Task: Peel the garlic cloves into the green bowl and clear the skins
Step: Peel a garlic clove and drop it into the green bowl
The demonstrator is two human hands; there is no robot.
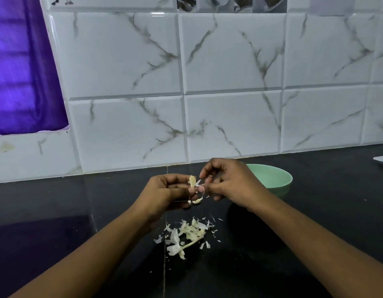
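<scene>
My left hand (164,193) pinches a garlic clove (192,181) over the skins (186,233) heaped on the counter (57,211). My right hand (229,182) pinches the same clove, with the green bowl (274,179) just behind it.

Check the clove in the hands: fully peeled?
Not fully: the garlic clove, gripped by the left hand, shows bare flesh, but the right hand pinches a skin flake at its side.
</scene>
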